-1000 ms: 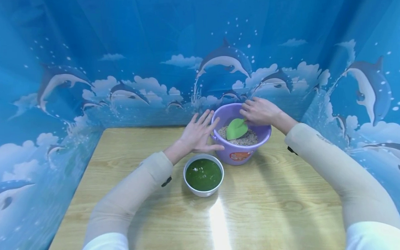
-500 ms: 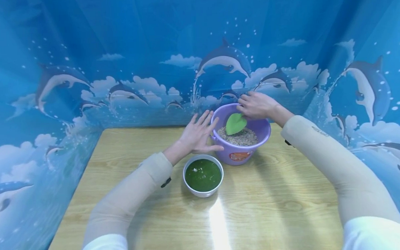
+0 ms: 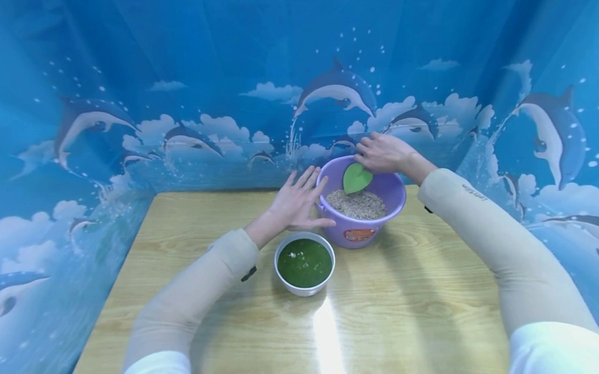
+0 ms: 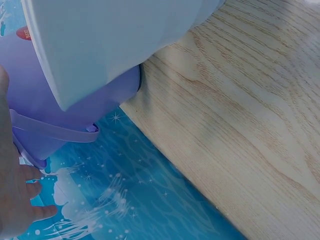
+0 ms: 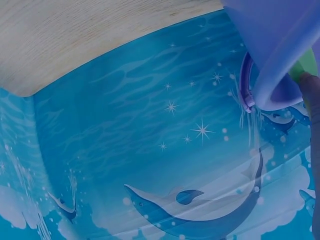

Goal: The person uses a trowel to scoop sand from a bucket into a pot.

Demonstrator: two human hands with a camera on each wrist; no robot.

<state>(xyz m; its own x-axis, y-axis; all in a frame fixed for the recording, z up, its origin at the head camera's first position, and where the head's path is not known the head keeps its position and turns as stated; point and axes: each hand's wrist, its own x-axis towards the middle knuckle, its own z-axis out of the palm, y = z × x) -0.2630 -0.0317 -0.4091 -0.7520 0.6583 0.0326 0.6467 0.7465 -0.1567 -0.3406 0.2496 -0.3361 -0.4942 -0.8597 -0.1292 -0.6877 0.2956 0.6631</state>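
Observation:
In the head view, my right hand (image 3: pixel 381 153) grips a green leaf-shaped scoop (image 3: pixel 357 178) by its stem end at the back rim of a purple bucket (image 3: pixel 361 227). The scoop's blade hangs inside the bucket, tip down, just above coarse beige-grey grains (image 3: pixel 357 204). My left hand (image 3: pixel 300 201) lies with fingers spread against the bucket's left side, thumb pointing across its front. In the right wrist view the green scoop (image 5: pixel 303 66) shows inside the rim beside a finger. A white bowl (image 3: pixel 305 290) of dark green liquid, with pale flecks floating on it, stands below my left hand.
All this stands on a wood-grain table (image 3: pixel 413 315). Behind and to both sides hangs a blue dolphin-print curtain (image 3: pixel 216 74), close behind the bucket. The bucket's purple handle (image 4: pixel 55 131) hangs at its outer side in the left wrist view.
My right hand has risen slightly toward the back, drawing the scoop up off the grains and tilting its blade more upright. My left hand, bucket and bowl have stayed put.

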